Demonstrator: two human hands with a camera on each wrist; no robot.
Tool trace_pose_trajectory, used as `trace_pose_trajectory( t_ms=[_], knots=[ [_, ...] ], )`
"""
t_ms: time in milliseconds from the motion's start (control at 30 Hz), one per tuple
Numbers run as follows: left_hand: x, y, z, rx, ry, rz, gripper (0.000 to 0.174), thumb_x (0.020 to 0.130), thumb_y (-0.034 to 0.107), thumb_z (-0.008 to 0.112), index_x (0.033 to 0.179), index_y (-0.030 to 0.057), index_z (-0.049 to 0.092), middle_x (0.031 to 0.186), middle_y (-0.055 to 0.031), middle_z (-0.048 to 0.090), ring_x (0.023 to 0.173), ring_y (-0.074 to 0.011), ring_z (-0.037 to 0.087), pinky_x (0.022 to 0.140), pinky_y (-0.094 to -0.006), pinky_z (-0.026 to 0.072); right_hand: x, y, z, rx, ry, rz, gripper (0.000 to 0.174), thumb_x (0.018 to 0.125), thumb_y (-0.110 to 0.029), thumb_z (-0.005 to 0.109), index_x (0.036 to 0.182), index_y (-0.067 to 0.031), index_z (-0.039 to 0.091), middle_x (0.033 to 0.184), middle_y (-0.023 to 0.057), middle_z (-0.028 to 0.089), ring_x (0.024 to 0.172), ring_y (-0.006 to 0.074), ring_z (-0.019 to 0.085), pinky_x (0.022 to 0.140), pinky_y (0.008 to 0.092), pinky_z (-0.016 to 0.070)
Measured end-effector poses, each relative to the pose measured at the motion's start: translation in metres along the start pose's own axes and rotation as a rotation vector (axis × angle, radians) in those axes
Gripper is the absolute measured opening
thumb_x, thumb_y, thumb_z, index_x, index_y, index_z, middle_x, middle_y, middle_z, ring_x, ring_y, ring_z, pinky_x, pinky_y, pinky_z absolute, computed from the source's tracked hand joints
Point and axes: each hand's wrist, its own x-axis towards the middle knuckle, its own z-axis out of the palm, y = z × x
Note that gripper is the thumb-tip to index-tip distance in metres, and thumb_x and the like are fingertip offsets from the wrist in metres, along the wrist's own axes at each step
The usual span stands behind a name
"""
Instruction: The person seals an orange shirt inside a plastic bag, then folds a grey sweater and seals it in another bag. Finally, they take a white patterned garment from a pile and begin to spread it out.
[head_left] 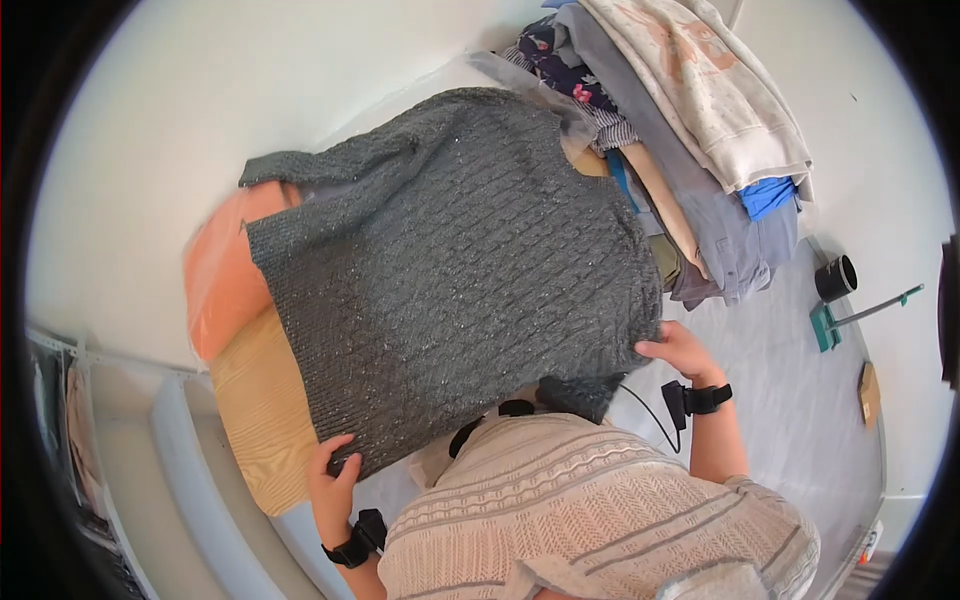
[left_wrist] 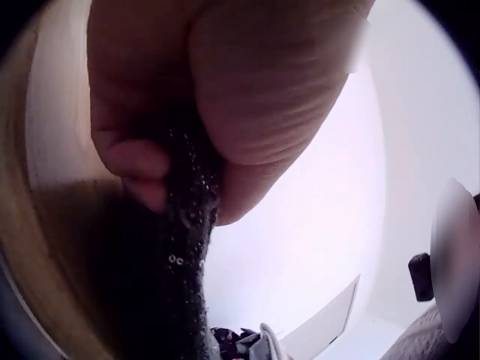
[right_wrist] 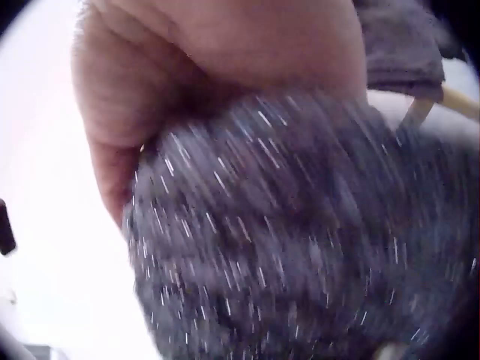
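Note:
A dark grey cable-knit sweater [head_left: 450, 250] with light flecks is spread out across the middle of the head view, one sleeve [head_left: 340, 165] reaching to the upper left. My left hand [head_left: 335, 475] grips its ribbed hem at the near corner. In the left wrist view the bunched knit [left_wrist: 187, 225] runs between curled fingers and thumb. At the sweater's right edge, my right hand [head_left: 685, 355] pinches the knit, thumb on top. Blurred knit [right_wrist: 285, 240] fills most of the right wrist view and hides those fingertips. A dark bunched part [head_left: 580, 395] hangs close to my body.
Beneath the sweater lies a wood-grain board [head_left: 260, 410], with an orange item in clear plastic [head_left: 235, 270] at its far left. A tall pile of folded clothes [head_left: 690, 170] stands at the upper right. Shelving [head_left: 190, 470] is at lower left; a green dustpan [head_left: 825, 327] and black bin [head_left: 835, 278] sit right.

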Motion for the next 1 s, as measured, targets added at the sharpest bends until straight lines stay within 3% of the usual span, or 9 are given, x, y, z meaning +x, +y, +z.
trace_pose_trajectory(
  t_ms=[67,133,167,233,300,400,833,933,1000],
  knots=[
    [0.002,-0.002,0.004,-0.144,0.162,0.044,0.022,0.075,0.0,0.063,0.097,0.0018,0.064,0.098,-0.0049,0.063,0.094,-0.0167,0.055,0.084,-0.0281,0.0414,-0.01,-0.028,0.006,0.093,-0.04,-0.053,0.031,0.082,-0.017,0.068,0.105,0.003,0.062,0.12,0.0073,0.057,0.107,0.0144,0.052,0.093,0.0296,0.041],
    [0.006,-0.003,-0.002,-0.128,0.171,0.037,0.025,0.075,0.0,0.062,0.1,0.0032,0.064,0.098,-0.0052,0.062,0.093,-0.0168,0.055,0.085,-0.0281,0.0411,-0.01,-0.061,0.034,0.032,0.229,-0.538,0.034,0.077,-0.012,0.07,0.106,0.0037,0.062,0.13,0.0123,0.05,0.118,0.021,0.047,0.1,0.0357,0.0353],
    [0.008,-0.002,-0.002,-0.115,0.159,0.049,0.025,0.075,0.0,0.062,0.1,0.0032,0.064,0.098,-0.0052,0.062,0.093,-0.0168,0.055,0.085,-0.0281,0.0411,-0.003,-0.064,0.043,0.047,0.245,-0.538,0.034,0.077,-0.012,0.07,0.106,0.0037,0.062,0.13,0.0123,0.05,0.118,0.021,0.047,0.1,0.0357,0.0353],
    [0.013,0.001,0.004,-0.006,0.018,-0.036,0.026,0.074,0.0,0.061,0.1,0.0025,0.064,0.098,-0.0061,0.063,0.094,-0.017,0.055,0.086,-0.0285,0.041,0.013,-0.072,0.056,-0.537,0.237,-0.953,0.029,0.072,-0.011,0.072,0.095,0.0037,0.062,0.134,0.0176,0.045,0.128,0.0316,0.039,0.106,0.0438,0.0277],
    [0.016,-0.005,0.006,0.01,0.015,0.01,0.027,0.074,0.0,0.061,0.101,0.0021,0.064,0.098,-0.0062,0.063,0.094,-0.0172,0.055,0.086,-0.0285,0.041,0.033,-0.092,0.079,-0.648,-0.11,-1.059,0.022,0.067,-0.01,0.07,0.072,0.0034,0.053,0.133,0.0171,0.047,0.131,0.0396,0.034,0.109,0.0519,0.0226],
    [0.016,-0.012,0.008,-0.007,0.023,0.043,0.028,0.073,0.0,0.061,0.101,0.0011,0.063,0.098,-0.007,0.063,0.095,-0.018,0.056,0.087,-0.0286,0.0408,0.059,-0.086,0.106,-0.763,-0.315,-0.874,0.022,0.071,-0.015,0.063,0.075,0.0056,0.057,0.134,0.0148,0.048,0.134,0.0342,0.03,0.108,0.0551,0.023],
    [0.016,-0.011,0.01,-0.045,0.055,-0.019,0.028,0.072,0.0,0.061,0.1,0.0007,0.063,0.098,-0.0075,0.062,0.095,-0.0187,0.054,0.088,-0.0296,0.0399,0.061,-0.072,0.105,-0.594,-0.294,-0.878,0.021,0.07,-0.01,0.06,0.079,0.0091,0.057,0.136,0.016,0.047,0.135,0.0373,0.027,0.107,0.0442,0.0302],
    [0.015,-0.008,0.009,-0.033,0.052,-0.012,0.028,0.072,0.0,0.062,0.1,0.0009,0.064,0.098,-0.0073,0.061,0.095,-0.0189,0.054,0.087,-0.0298,0.0399,0.053,-0.07,0.099,-0.599,-0.275,-0.893,0.025,0.073,-0.009,0.062,0.09,0.0093,0.059,0.135,0.017,0.047,0.135,0.037,0.029,0.106,0.0433,0.032],
    [0.015,-0.017,0.007,-0.06,0.041,0.007,0.03,0.073,0.0,0.061,0.103,0.001,0.063,0.099,-0.0071,0.061,0.095,-0.0185,0.054,0.087,-0.0294,0.0402,0.04,-0.069,0.086,-0.303,-0.204,-0.89,0.034,0.077,-0.009,0.063,0.106,0.008,0.058,0.132,0.0155,0.051,0.129,0.0307,0.041,0.102,0.0391,0.0365]
  ],
)
